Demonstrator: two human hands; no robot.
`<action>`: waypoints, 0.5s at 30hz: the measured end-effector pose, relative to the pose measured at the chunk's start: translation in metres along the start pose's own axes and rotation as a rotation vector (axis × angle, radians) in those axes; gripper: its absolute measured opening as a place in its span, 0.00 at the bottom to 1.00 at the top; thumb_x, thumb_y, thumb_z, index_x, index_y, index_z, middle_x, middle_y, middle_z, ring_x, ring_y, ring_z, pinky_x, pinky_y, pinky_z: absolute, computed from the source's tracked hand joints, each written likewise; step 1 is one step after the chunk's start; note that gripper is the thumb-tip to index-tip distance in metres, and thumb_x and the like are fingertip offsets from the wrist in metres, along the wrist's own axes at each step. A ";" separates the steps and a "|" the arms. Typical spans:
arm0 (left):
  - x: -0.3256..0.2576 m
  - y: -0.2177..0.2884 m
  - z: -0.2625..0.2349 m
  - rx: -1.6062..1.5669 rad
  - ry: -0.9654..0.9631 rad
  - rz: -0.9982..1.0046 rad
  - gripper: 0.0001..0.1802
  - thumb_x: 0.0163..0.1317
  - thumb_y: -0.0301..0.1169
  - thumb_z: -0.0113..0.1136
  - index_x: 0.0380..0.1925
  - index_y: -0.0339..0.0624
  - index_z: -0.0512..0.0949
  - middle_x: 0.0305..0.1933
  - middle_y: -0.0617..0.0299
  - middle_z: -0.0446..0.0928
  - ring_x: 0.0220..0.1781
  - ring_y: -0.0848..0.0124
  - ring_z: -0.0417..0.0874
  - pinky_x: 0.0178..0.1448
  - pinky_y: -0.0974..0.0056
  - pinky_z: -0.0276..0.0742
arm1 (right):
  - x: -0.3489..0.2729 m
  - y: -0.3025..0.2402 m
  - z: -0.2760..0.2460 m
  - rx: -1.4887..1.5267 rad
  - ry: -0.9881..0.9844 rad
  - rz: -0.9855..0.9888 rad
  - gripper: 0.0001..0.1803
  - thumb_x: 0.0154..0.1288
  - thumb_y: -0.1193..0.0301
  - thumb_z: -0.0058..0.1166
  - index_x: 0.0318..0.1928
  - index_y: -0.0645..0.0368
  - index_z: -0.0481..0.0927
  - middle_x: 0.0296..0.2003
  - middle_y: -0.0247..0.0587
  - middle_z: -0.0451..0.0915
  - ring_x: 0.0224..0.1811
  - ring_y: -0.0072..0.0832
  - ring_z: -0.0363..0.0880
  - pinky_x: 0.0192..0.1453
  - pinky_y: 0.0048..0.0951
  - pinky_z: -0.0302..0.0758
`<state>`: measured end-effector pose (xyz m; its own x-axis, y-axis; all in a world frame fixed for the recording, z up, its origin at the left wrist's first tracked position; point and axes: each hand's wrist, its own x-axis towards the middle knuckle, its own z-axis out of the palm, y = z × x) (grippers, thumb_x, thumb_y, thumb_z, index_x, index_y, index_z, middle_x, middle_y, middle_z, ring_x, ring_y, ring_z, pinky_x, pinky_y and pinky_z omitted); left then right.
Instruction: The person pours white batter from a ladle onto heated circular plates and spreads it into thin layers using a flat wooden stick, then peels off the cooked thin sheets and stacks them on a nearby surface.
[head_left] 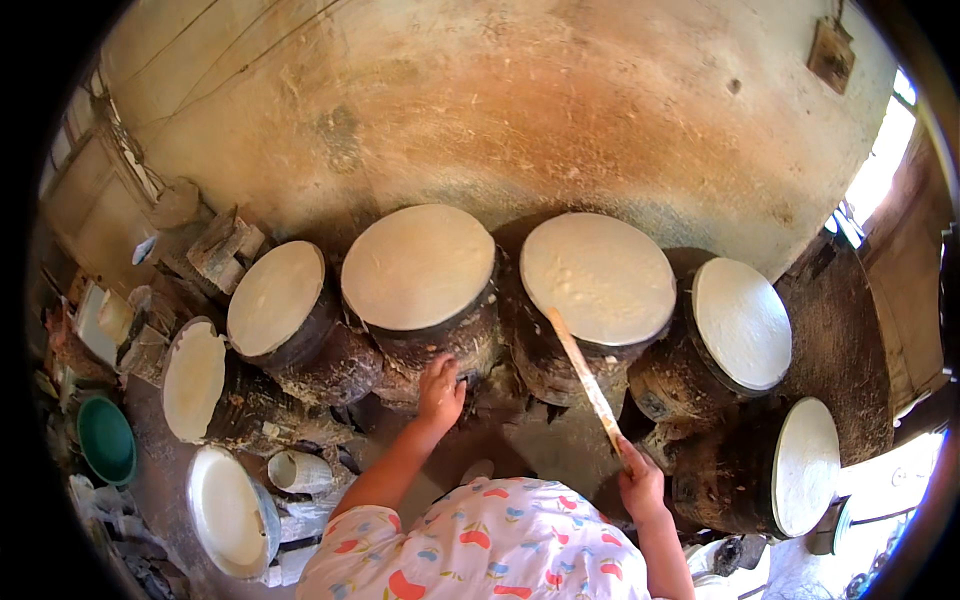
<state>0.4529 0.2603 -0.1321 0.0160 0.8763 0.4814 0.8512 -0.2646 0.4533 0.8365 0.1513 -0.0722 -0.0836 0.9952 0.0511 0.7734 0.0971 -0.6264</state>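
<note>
My right hand [643, 482] is closed round the lower end of a long flat wooden stick [583, 372], which is smeared with white. Its far tip reaches the near rim of a large dark round vat [575, 375] filled to the top with a creamy white, batter-like mass [605, 275]. Small lumps and ripples mark that surface. My left hand [441, 390] holds nothing, with its fingers loosely apart. It hangs just in front of the neighbouring vat [425, 350], whose white filling [420, 265] looks smoother.
More filled vats curve round me: two at the left [315, 345] [240, 400] and two at the right [665, 380] [730, 485]. At lower left are a metal basin [268, 525] of white liquid, a whitish bucket [300, 472] and a green basin [106, 440]. Behind rises a stained wall [560, 120].
</note>
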 end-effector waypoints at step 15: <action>-0.055 -0.104 -0.073 -0.253 0.126 -0.163 0.22 0.49 0.22 0.61 0.48 0.34 0.73 0.53 0.46 0.71 0.54 0.48 0.72 0.58 0.51 0.69 | 0.224 -0.233 0.166 -0.543 -0.420 -0.335 0.45 0.56 0.79 0.52 0.70 0.28 0.52 0.34 0.52 0.78 0.34 0.46 0.82 0.36 0.43 0.80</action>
<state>0.3249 0.2101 -0.1512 -0.1879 0.8630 0.4690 0.6795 -0.2306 0.6965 0.5331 0.3499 -0.0439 -0.5165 0.8334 -0.1969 0.8558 0.4941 -0.1534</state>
